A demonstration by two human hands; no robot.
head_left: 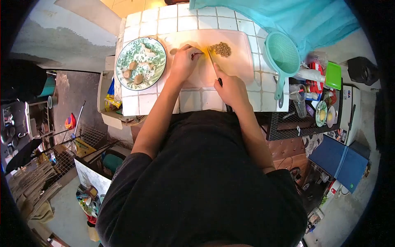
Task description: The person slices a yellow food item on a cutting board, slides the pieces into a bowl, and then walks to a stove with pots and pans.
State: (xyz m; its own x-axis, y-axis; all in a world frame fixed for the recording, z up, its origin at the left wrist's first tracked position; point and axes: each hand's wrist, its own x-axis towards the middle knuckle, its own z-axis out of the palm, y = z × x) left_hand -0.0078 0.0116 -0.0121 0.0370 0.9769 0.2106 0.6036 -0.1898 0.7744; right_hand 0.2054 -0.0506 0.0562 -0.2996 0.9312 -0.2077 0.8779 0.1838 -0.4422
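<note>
My right hand (231, 89) is closed round the dark handle of a knife (213, 61), whose blade points away from me over a pale cutting board (242, 61). On the board, left of the blade, my left hand (186, 61) has its fingers bent together, their tips close to the blade; what they hold, if anything, is too small to make out. A pile of small brown chopped pieces (222, 49) lies just right of the knife tip. Several brownish round pieces (138, 79) sit on a green-patterned plate (123, 61) at the left.
The white tiled table (144, 105) carries a turquoise strainer (282, 55) at the right. Beyond it, a black mesh rack (284, 128) holds cups, dishes and a green-lidded container (333, 75). Turquoise cloth (284, 16) hangs at the back right. An open cardboard box (108, 94) stands left.
</note>
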